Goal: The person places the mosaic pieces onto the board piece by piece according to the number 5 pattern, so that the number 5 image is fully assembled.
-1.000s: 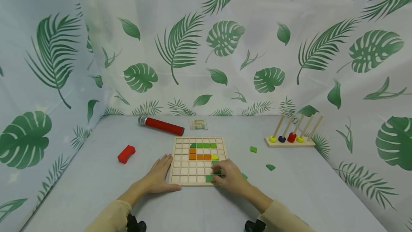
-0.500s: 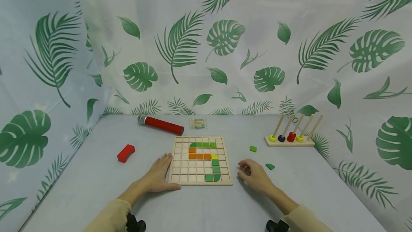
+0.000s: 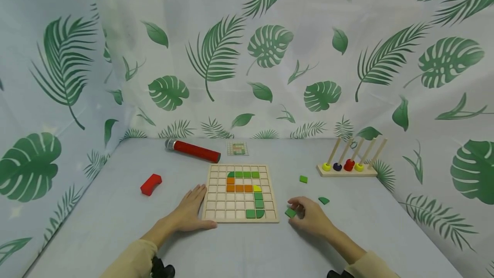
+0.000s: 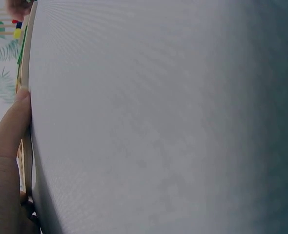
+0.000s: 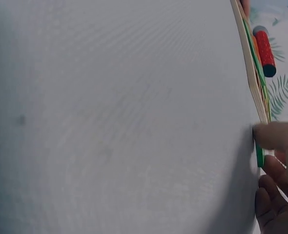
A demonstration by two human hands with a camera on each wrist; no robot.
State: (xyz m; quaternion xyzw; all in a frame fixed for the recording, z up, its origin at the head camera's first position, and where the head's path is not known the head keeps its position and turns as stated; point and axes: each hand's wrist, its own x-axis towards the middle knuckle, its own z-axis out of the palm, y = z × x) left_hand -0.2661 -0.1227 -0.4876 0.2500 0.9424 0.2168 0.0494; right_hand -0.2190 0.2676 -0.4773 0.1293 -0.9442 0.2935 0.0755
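A wooden grid board [image 3: 216,209] lies in the middle of the table, with green, orange and yellow tiles set in some of its cells. My left hand [image 3: 189,211] rests flat at its left edge, fingers straight, thumb along the front corner. Off the board's right side, my right hand [image 3: 310,216] pinches a green tile [image 3: 290,213] between thumb and fingertips. In the right wrist view, that tile's edge [image 5: 259,155] shows between the thumb and the other fingers. The left wrist view has the left thumb [image 4: 18,109] against the board's side.
Two loose green pieces, a square tile [image 3: 303,179] and a corner-shaped one [image 3: 323,200], lie to the right. Behind stand a bead-peg stand [image 3: 347,172], a red microphone-like tube [image 3: 197,150] and a pattern card [image 3: 237,148]. A red block [image 3: 151,184] lies at left.
My right hand has left a green rounded tile at the board's lower right corner, moved right and taken hold of the loose green tile. The left hand has stayed put.
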